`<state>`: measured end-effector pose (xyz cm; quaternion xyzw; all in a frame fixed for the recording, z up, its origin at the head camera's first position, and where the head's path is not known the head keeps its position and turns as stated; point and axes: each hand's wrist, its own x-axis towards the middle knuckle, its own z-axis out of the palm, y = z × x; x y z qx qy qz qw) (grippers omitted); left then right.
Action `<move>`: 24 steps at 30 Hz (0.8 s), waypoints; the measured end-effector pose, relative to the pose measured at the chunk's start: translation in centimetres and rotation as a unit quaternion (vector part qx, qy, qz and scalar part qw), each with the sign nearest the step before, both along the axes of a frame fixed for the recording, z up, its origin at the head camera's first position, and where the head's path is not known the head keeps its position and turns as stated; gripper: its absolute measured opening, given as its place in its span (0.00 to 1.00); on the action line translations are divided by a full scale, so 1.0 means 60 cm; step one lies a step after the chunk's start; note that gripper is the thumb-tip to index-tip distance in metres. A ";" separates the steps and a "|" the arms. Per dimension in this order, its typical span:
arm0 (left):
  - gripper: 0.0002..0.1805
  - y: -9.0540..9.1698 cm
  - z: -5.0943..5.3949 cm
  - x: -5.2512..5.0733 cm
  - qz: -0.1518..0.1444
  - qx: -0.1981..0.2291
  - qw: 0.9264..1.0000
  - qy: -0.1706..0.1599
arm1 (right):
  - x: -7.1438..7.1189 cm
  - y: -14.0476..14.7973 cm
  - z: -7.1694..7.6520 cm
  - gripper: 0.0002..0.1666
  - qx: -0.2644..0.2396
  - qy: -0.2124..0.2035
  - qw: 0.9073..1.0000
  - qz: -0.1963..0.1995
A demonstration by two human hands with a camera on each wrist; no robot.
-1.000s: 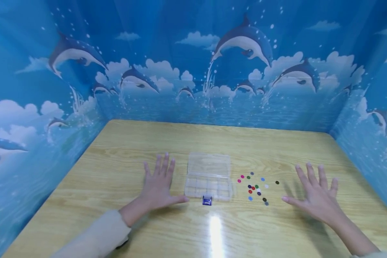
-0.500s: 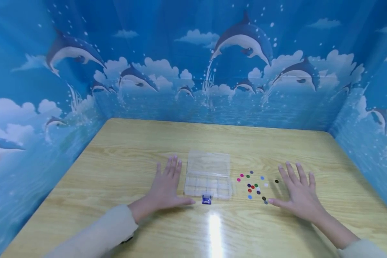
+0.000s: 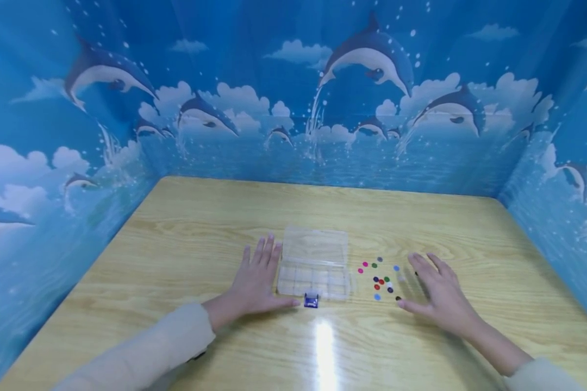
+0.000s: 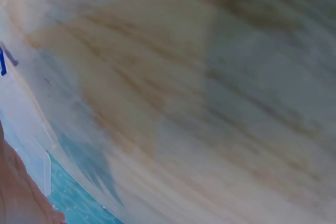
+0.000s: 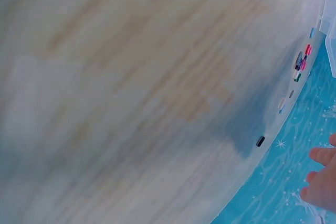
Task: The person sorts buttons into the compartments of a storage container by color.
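My left hand (image 3: pixel 256 279) is spread beside the left edge of a clear plastic compartment box (image 3: pixel 339 282). Its thumb reaches close to the blue latch (image 3: pixel 311 300) at the box's front; whether they touch I cannot tell. The box's lid (image 3: pixel 315 245) lies folded back, away from me. In the left wrist view only part of the hand (image 4: pixel 23 192) shows, near the box wall. My right hand (image 3: pixel 442 298), fingers slightly bent and apart, hovers right of several small coloured discs that look like buttons (image 3: pixel 377 287). A black disc (image 5: pixel 261 141) lies near it.
Everything sits on a wood-grain table (image 3: pixel 215 217). A blue dolphin-print curtain (image 3: pixel 274 81) surrounds its back and sides. Light glares off the tabletop in front of the box.
My right hand has moved left toward the discs, its fingers bending a little. My left hand has slid right, up to the box's edge. The box and discs stay put.
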<state>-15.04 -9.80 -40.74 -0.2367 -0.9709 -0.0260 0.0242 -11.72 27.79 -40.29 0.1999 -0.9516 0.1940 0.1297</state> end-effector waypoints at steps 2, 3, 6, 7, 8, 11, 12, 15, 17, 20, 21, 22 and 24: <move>0.64 0.002 0.000 -0.001 -0.002 0.000 1.000 0.001 | 0.001 -0.002 -0.002 0.56 -0.003 0.004 1.000 0.007; 0.64 0.003 0.000 -0.001 -0.003 0.003 1.000 0.001 | 0.001 -0.003 -0.003 0.55 -0.002 0.006 1.000 0.010; 0.65 0.005 -0.001 -0.002 -0.003 0.003 1.000 -0.001 | 0.002 -0.007 -0.007 0.51 -0.004 0.017 1.000 0.022; 0.65 0.005 -0.002 -0.003 -0.003 0.003 1.000 0.000 | 0.002 -0.008 -0.008 0.50 -0.007 0.019 0.999 0.026; 0.65 0.005 -0.002 -0.003 -0.004 0.004 1.000 -0.001 | 0.002 -0.010 -0.009 0.48 -0.010 0.018 0.999 0.028; 0.65 0.005 -0.005 -0.003 -0.004 0.005 1.000 0.000 | 0.006 -0.014 -0.011 0.45 -0.023 0.015 0.999 0.034; 0.65 0.005 -0.006 -0.003 -0.005 0.005 1.000 0.000 | 0.007 -0.015 -0.013 0.44 -0.028 0.006 0.999 0.032; 0.65 0.007 -0.006 -0.002 -0.007 0.009 1.000 -0.003 | 0.013 -0.015 -0.017 0.40 -0.041 -0.012 0.999 0.025; 0.64 0.008 -0.006 -0.002 -0.009 0.011 1.000 -0.007 | 0.017 -0.014 -0.021 0.38 -0.050 -0.025 0.998 0.018; 0.65 0.008 -0.007 -0.002 -0.008 0.015 1.000 -0.017 | 0.020 -0.013 -0.025 0.35 -0.053 -0.029 0.998 0.004; 0.65 0.008 -0.007 -0.002 -0.006 0.015 1.000 -0.019 | 0.021 -0.012 -0.027 0.33 -0.054 -0.026 0.998 0.001; 0.65 0.008 -0.008 -0.002 -0.004 0.014 1.000 -0.021 | 0.021 -0.011 -0.028 0.32 -0.056 -0.023 0.998 -0.003; 0.65 0.007 -0.009 -0.002 -0.001 0.012 1.000 -0.025 | 0.021 -0.010 -0.031 0.29 -0.063 -0.015 0.998 -0.006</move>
